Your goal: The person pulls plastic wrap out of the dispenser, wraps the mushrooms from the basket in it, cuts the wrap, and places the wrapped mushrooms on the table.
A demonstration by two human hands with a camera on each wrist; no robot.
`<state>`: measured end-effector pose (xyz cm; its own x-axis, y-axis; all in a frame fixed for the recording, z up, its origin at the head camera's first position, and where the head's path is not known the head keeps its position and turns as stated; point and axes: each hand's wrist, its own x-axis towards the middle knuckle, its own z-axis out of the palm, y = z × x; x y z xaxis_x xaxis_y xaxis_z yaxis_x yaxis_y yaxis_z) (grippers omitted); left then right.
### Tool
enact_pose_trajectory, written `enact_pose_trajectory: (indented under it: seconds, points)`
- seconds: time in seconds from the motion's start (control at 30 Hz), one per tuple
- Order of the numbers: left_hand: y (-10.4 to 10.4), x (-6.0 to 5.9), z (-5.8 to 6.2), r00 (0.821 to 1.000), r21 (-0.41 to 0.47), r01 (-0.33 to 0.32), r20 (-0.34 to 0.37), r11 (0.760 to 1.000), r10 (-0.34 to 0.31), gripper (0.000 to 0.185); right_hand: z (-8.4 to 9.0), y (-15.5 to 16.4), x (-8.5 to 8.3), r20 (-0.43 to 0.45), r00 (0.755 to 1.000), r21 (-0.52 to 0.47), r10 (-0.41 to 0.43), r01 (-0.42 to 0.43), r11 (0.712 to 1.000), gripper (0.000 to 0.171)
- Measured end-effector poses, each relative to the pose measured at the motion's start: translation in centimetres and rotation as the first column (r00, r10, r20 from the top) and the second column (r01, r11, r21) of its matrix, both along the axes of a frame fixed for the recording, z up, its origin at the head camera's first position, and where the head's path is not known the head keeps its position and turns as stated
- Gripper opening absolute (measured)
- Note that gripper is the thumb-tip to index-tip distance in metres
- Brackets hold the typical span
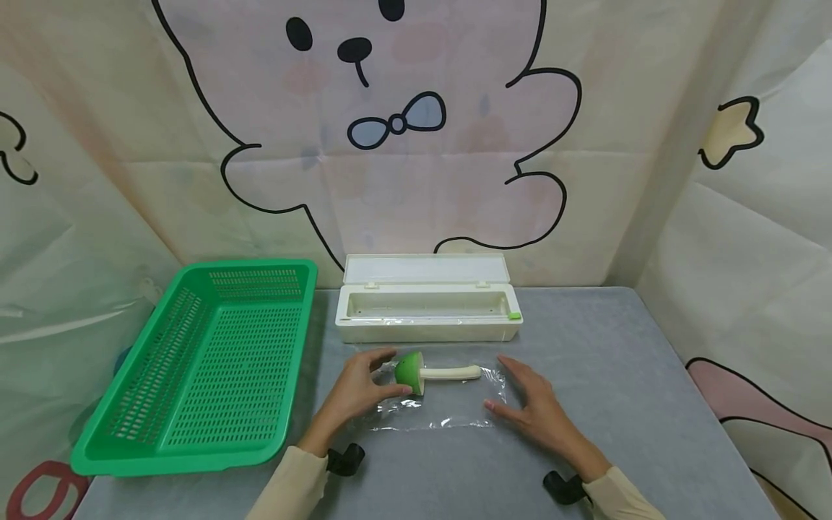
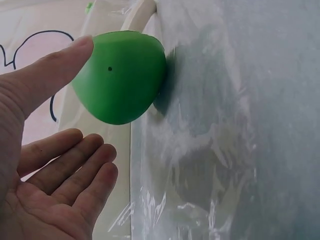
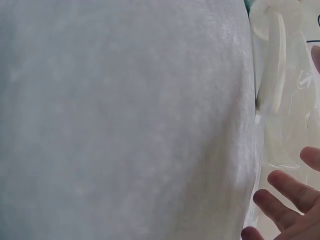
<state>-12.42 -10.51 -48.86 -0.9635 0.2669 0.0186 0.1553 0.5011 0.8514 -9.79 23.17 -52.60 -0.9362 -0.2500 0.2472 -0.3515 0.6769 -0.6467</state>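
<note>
In the head view's lower centre, a green-capped, mushroom-shaped tool (image 1: 438, 373) lies on clear plastic film (image 1: 448, 410), below a white cling-film dispenser (image 1: 429, 333). The left hand (image 1: 360, 388), fingers spread, flanks the cap, contact unclear; the right hand (image 1: 538, 409), fingers parted, is near the handle's end.

Green-domed, cream-handled object (image 1: 438, 374), sideways on clear, crinkled plastic film (image 1: 448, 413), dome (image 1: 406, 373) toward the left.

Around me, soft, even light; white glints on film (image 1: 448, 419); soft shadow beside dome (image 2: 120, 80); table (image 3: 125, 120) blurred in right-wrist view; left-wrist view dimmer.
</note>
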Motion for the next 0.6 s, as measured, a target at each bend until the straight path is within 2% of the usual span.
enact_pose_trajectory:
  seconds: [0.13, 0.3, 0.47, 0.6]
  points:
    - [-0.5, 0.4, 0.2, 1.000, 0.021, -0.026, -0.008, 0.999, 0.026, 0.072, 0.2, 0.2, 0.1, 0.016, 0.999, -0.039, -0.037, 0.037, 0.999, 0.076]
    - [-1.1, 1.1, 0.2, 0.997, 0.059, -0.049, -0.050, 0.997, 0.052, 0.071, 0.4, 0.4, 0.2, 0.028, 0.996, -0.075, -0.082, 0.084, 0.994, 0.071]
    - [-1.7, 1.9, -0.3, 0.993, 0.100, -0.075, -0.081, 0.992, 0.083, 0.068, 0.6, 0.7, 0.4, 0.074, 0.994, -0.080, -0.086, 0.092, 0.993, 0.067]
    - [-2.2, 2.7, -0.8, 0.988, 0.113, -0.114, -0.090, 0.987, 0.125, 0.065, 0.6, 1.0, 0.6, 0.049, 0.997, -0.066, -0.064, 0.067, 0.996, 0.062]
